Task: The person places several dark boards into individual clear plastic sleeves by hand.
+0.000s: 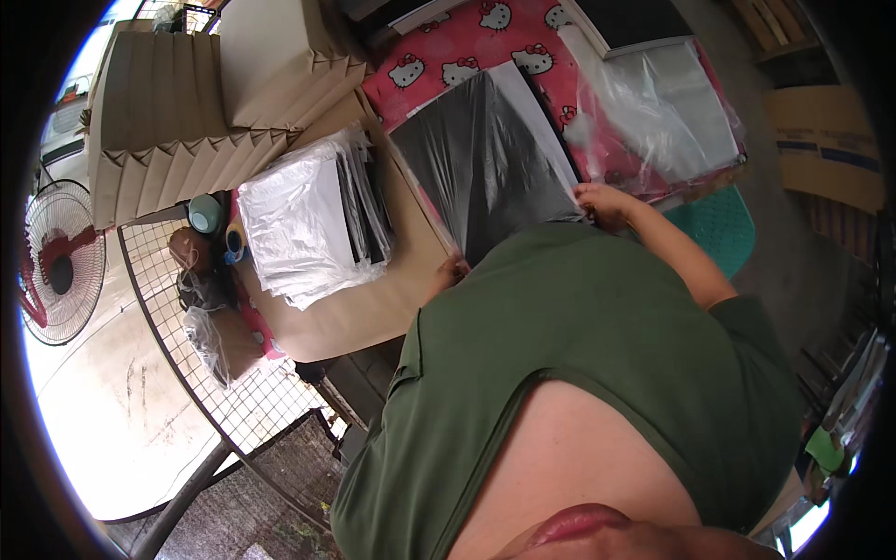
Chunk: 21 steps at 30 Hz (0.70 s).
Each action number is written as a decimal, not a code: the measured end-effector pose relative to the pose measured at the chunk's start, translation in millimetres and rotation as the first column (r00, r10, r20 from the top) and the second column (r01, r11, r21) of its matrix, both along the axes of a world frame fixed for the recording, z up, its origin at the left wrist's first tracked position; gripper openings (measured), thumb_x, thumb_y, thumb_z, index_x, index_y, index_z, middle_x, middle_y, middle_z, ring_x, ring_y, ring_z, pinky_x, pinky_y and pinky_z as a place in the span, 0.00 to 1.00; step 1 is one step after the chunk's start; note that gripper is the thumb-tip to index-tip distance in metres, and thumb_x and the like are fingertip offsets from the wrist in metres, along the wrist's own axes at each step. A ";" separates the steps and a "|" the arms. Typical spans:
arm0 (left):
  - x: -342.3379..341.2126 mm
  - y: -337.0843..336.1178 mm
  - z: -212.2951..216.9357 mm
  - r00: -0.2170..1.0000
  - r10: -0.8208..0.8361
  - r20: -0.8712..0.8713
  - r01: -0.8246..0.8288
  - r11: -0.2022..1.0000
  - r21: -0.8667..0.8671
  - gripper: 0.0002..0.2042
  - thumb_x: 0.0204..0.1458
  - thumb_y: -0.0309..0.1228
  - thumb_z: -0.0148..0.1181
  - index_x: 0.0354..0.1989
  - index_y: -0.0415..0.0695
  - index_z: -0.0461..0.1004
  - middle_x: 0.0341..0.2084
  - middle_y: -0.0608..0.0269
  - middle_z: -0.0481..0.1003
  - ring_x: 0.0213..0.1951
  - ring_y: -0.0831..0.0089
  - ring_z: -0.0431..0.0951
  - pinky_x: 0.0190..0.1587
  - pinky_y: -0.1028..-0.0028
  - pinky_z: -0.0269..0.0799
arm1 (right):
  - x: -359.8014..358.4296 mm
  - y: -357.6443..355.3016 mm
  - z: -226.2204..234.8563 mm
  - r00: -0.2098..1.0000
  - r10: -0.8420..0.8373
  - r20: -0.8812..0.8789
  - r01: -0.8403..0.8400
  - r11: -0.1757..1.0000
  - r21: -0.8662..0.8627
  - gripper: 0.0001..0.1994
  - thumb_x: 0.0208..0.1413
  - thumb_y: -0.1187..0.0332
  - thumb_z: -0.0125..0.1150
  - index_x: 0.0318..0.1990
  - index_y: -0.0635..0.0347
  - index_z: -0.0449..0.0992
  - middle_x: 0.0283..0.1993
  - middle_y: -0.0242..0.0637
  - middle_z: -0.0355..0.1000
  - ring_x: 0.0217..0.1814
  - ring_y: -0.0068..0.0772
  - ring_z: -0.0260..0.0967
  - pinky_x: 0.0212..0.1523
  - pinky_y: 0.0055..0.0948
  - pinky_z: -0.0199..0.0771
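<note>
A flat black panel in a clear plastic sleeve [481, 154] lies on the table in front of me, its film creased. White shows along its right side. My right hand [605, 203] pinches the sleeve at the near right corner. At the near left corner, my left hand [453, 273] has its fingers curled on the sleeve's edge; my shirt and arm partly hide it. To the left sits a stack of white and black panels in plastic [299, 215], on a brown cardboard sheet [364, 327].
Folded brown cartons [187, 168] are stacked at the far left. Clear plastic sleeves [663, 112] lie at the right of the pink cloth [420, 70], beside another black panel [635, 23]. A green stool [719, 229] is right of the table; a fan [61, 271] stands far left.
</note>
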State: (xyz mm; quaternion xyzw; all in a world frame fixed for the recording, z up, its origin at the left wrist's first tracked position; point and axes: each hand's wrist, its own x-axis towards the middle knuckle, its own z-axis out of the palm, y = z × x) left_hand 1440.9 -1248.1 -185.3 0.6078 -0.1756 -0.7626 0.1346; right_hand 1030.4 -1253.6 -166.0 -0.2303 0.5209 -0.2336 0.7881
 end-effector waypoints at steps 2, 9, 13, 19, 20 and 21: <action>2.3 3.5 -3.6 0.997 0.063 -0.052 -0.064 0.998 -0.011 0.13 0.52 0.40 0.52 0.28 0.42 0.73 0.20 0.65 0.72 0.24 0.73 0.72 0.29 0.73 0.66 | 7.0 -0.2 -4.2 0.997 0.023 -0.078 -0.018 0.998 0.059 0.10 0.51 0.66 0.54 0.37 0.62 0.70 0.27 0.30 0.64 0.28 0.23 0.61 0.29 0.27 0.63; -1.4 33.2 -28.4 0.787 -0.251 0.564 0.401 0.903 -0.157 0.17 0.51 0.42 0.57 0.33 0.38 0.72 0.26 0.58 0.76 0.29 0.69 0.76 0.32 0.68 0.70 | 15.8 20.5 -22.3 0.645 0.304 -0.701 -0.639 0.717 -0.276 0.21 0.52 0.53 0.57 0.22 0.65 0.65 0.17 0.45 0.60 0.20 0.30 0.56 0.24 0.34 0.60; -24.3 8.5 35.8 0.941 -0.010 0.338 0.131 0.933 -0.336 0.14 0.52 0.36 0.57 0.38 0.37 0.69 0.27 0.55 0.76 0.29 0.65 0.77 0.32 0.66 0.73 | 19.9 -0.3 1.9 0.758 0.283 -0.587 -0.517 0.810 -0.277 0.16 0.53 0.57 0.56 0.26 0.62 0.67 0.20 0.39 0.67 0.20 0.24 0.59 0.23 0.28 0.62; 3.8 -33.2 164.0 0.935 0.235 -0.266 -0.347 0.764 -0.543 0.09 0.57 0.29 0.49 0.42 0.41 0.62 0.26 0.60 0.72 0.28 0.67 0.78 0.34 0.66 0.75 | 3.8 -75.3 131.3 0.964 0.169 -0.207 -0.246 0.861 -0.444 0.11 0.51 0.69 0.58 0.42 0.59 0.70 0.33 0.30 0.71 0.32 0.20 0.66 0.35 0.20 0.68; 26.4 -29.8 165.1 0.931 0.263 -0.255 -0.363 0.758 -0.542 0.08 0.57 0.29 0.49 0.41 0.41 0.61 0.25 0.60 0.72 0.28 0.66 0.78 0.34 0.66 0.75 | -11.7 -76.7 116.7 0.943 0.012 -0.333 -0.223 0.767 -0.601 0.14 0.50 0.70 0.58 0.45 0.60 0.70 0.36 0.31 0.72 0.37 0.21 0.68 0.41 0.22 0.69; 25.0 -22.2 190.8 0.903 0.358 -0.237 -0.426 0.685 -0.591 0.07 0.57 0.28 0.48 0.40 0.41 0.61 0.25 0.61 0.72 0.28 0.66 0.78 0.34 0.66 0.75 | -24.9 -81.7 129.1 0.829 -0.123 -0.545 -0.266 0.771 -0.578 0.16 0.48 0.70 0.59 0.47 0.59 0.69 0.41 0.37 0.71 0.43 0.29 0.68 0.46 0.27 0.67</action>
